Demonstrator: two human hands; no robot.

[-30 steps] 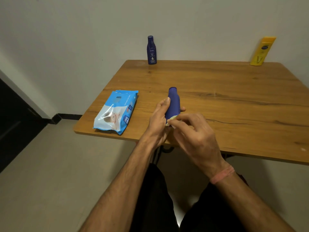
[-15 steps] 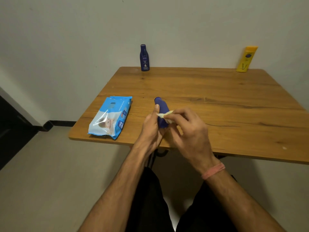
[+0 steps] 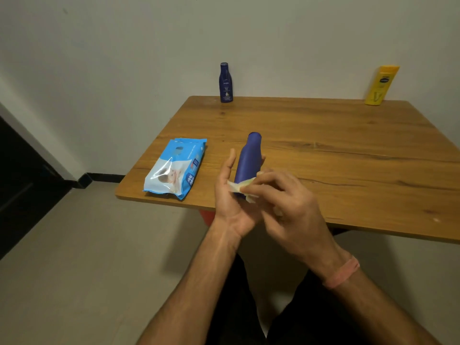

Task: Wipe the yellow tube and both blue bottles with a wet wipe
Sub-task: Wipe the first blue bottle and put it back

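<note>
My left hand (image 3: 230, 200) holds a plain blue bottle (image 3: 249, 159) by its lower end, the cap pointing away from me over the table's front edge. My right hand (image 3: 286, 202) presses a folded pale wet wipe (image 3: 242, 186) against the bottle's lower part. A second blue bottle (image 3: 225, 82) with white lettering stands upright at the table's far left edge by the wall. The yellow tube (image 3: 380, 85) stands at the far right, leaning on the wall.
A blue pack of wet wipes (image 3: 175, 168) lies flat near the front left corner of the wooden table (image 3: 348, 150). A light wall runs behind the table. Beige floor and a dark doorway (image 3: 22, 185) lie to the left. My dark-clothed legs are below.
The bottle has tilted up so more of its body shows, and my right hand has slid the wipe down toward the bottle's base. The camera view shifted slightly.
</note>
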